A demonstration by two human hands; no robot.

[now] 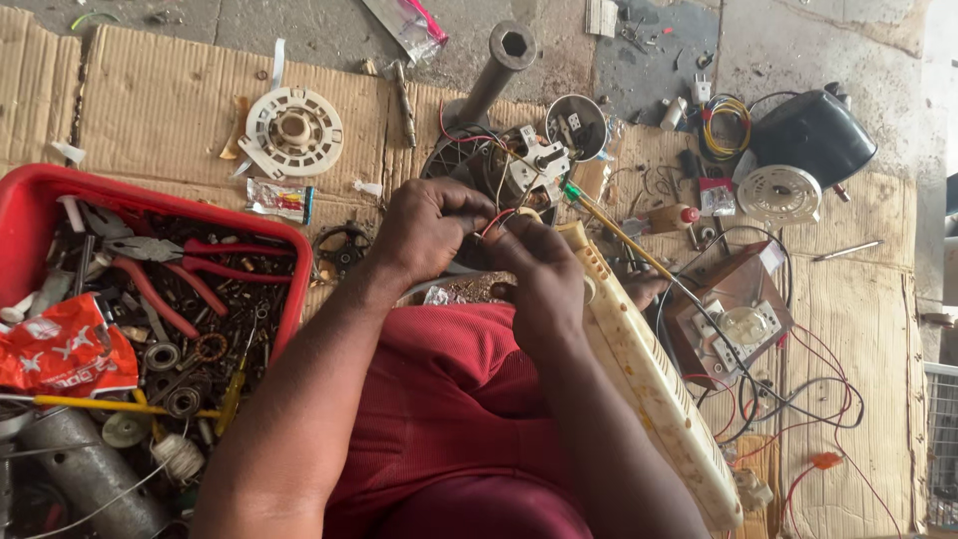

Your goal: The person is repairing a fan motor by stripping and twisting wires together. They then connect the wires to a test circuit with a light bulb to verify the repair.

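Both hands meet over the lap: the left hand (424,228) is curled tight, its fingers pinching a red wire (496,220), and the right hand (539,265) closes its fingers on the same wire just beside it. The wire runs toward the opened motor assembly (519,165) at twelve o'clock. I judge the wiring only partly done, since loose leads and the cream plastic housing (649,384) at four o'clock lie unassembled.
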